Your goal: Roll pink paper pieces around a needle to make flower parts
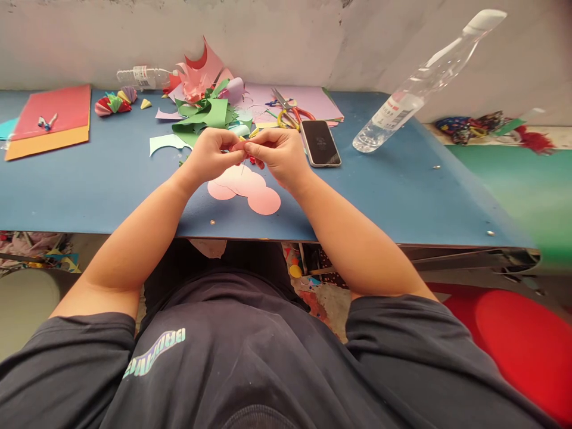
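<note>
Over the blue table, my left hand [211,156] and my right hand [282,156] meet, thumbs and fingers pinched together. Between their fingertips is a small folded piece of red-pink paper [240,145], partly covered by the fingers. A thin dark line, perhaps a thread or wire, hangs below the fingertips; it is too fine to identify. Directly beneath lie several overlapping pink paper circles [264,201]. Small bright red bits show just behind the fingers. Scissors [286,106] with red and yellow handles rest beyond my right hand.
A phone [320,143] lies right of my hands, with an upright clear bottle [388,119] beyond it. Green paper scraps [208,116] pile up behind. Folded paper pieces [116,102], a lying bottle [147,77] and red sheets [53,110] are at the left. A red stool [522,345] stands right.
</note>
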